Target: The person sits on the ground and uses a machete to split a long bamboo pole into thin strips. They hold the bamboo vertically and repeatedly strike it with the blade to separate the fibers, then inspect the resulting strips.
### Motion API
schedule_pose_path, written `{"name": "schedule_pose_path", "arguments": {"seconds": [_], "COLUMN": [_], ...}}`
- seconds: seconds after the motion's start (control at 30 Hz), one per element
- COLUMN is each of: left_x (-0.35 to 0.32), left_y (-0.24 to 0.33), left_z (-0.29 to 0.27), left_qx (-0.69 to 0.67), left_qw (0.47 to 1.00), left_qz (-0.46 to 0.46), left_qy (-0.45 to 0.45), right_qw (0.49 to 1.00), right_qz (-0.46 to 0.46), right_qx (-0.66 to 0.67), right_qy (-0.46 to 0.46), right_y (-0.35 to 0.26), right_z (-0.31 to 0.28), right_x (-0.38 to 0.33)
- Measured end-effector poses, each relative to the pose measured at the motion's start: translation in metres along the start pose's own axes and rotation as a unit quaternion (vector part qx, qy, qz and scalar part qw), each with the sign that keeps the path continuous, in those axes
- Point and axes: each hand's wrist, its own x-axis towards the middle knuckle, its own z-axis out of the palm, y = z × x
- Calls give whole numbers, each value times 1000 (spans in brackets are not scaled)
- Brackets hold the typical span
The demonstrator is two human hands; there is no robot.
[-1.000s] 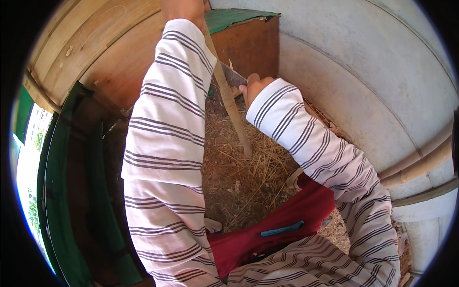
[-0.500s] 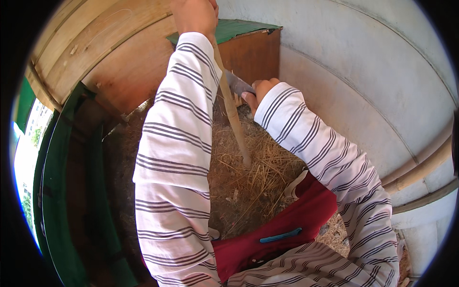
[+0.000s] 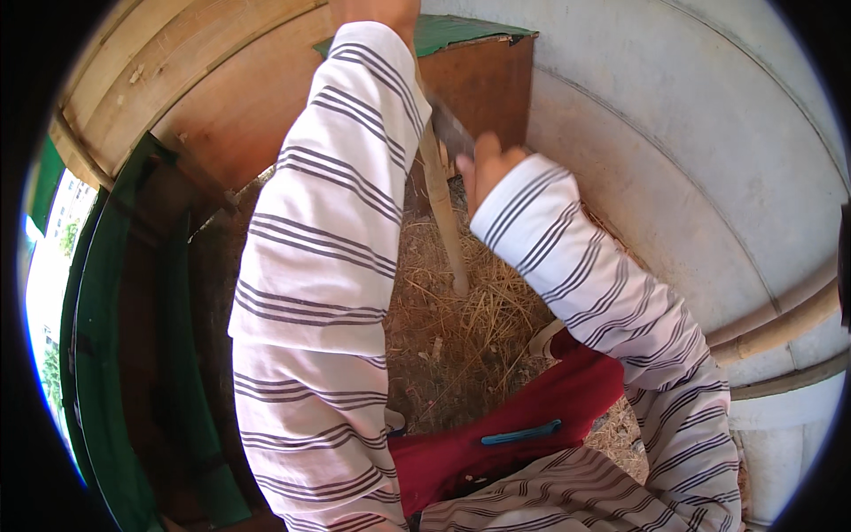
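Left hand (image 3: 377, 11): raised at the top edge of the view, mostly cut off; it appears wrapped around the upper end of the wooden stick (image 3: 441, 213), though the fingers themselves cannot be made out
Right hand (image 3: 486, 168): clenched on the handle of a dark blade (image 3: 450, 131), fingers closed together around it
Wooden stick: pale, thin and straight; it descends from the left-hand grip and its lower tip rests in the straw (image 3: 461, 310)
Long axis of stick: close to upright, leaning slightly so that the foot lies further toward the right hand than the head does
Blade: extends from the right-hand grip up and toward the left hand, its edge laid against the stick just below the left sleeve (image 3: 328, 266); its axis crosses the stick at a slant
Nearer hand: the right hand sits just beside the mid-shaft; the left hand holds only the top
Below both grips: dry straw and bare earth, a red garment (image 3: 532, 417) with a blue clip
Beyond the grips: a wooden box (image 3: 483, 75) with a green lid, standing against a pale wall (image 3: 691, 160)
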Motion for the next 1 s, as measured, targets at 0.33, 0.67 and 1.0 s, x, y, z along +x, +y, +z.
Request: {"name": "schedule_pose_path", "arguments": {"seconds": [0.33, 0.67, 1.0], "left_x": [19, 14, 15], "left_y": [-1, 9, 9], "left_z": [-7, 0, -2], "left_qx": [2, 7, 10], "left_qw": [1000, 1000, 999], "left_qz": [-21, -21, -44], "left_qy": [-16, 9, -3], "right_qw": [980, 993, 982], "right_qz": [-17, -56, -35], "right_qx": [9, -25, -32], "right_qy": [-198, -104, -180], "right_y": [37, 21, 30], "right_z": [26, 24, 26], "right_x": [22, 3, 29]}}
